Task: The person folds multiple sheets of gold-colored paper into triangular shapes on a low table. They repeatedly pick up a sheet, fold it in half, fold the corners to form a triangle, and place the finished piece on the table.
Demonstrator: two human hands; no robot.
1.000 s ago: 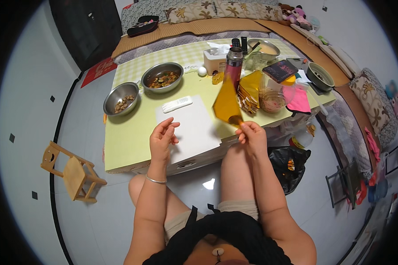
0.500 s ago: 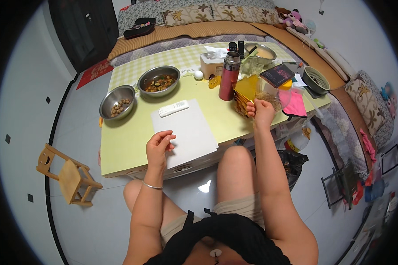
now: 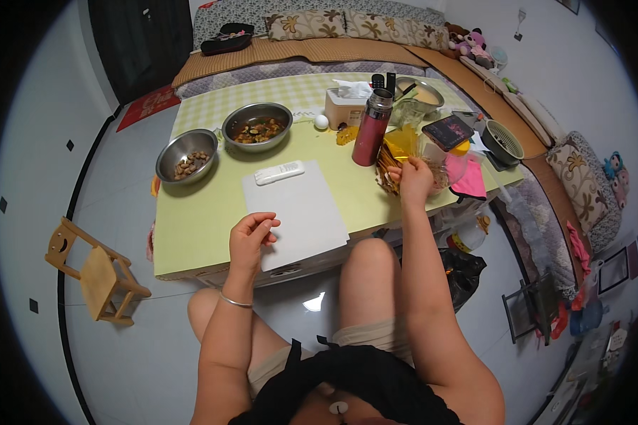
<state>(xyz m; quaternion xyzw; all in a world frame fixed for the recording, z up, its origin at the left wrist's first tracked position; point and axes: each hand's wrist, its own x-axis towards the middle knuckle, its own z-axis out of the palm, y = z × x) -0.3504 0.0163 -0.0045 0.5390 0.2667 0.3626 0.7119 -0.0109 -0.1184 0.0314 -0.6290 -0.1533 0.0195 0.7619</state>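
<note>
My right hand (image 3: 414, 181) pinches the near side of a shiny yellow plastic packet (image 3: 402, 144) with brown, stick-like contents, at the table's right. Its fingertips are partly hidden behind the knuckles. A red thermos flask (image 3: 371, 134) with a steel neck stands left of the packet, and a clear jar (image 3: 443, 174) is partly hidden right of my hand. My left hand (image 3: 250, 239) is held over the left edge of white paper (image 3: 298, 216), fingers loosely curled and apart, with nothing visible in them. On the paper's far end lies a slim white object (image 3: 279, 173).
Steel bowls with peanuts (image 3: 189, 167) and a cooked dish (image 3: 258, 133) stand at left. Farther back are a tissue box (image 3: 343, 109), white ball (image 3: 321, 122) and steel basin (image 3: 432, 92). A phone (image 3: 447, 132), pink cloth (image 3: 471, 178) and green basket (image 3: 504, 139) lie right. A wooden chair (image 3: 101, 275) stands left.
My right hand has come slightly nearer and turned at the packet, whose yellow film looks more crumpled. My left hand has barely moved. The whole view has shifted a little.
</note>
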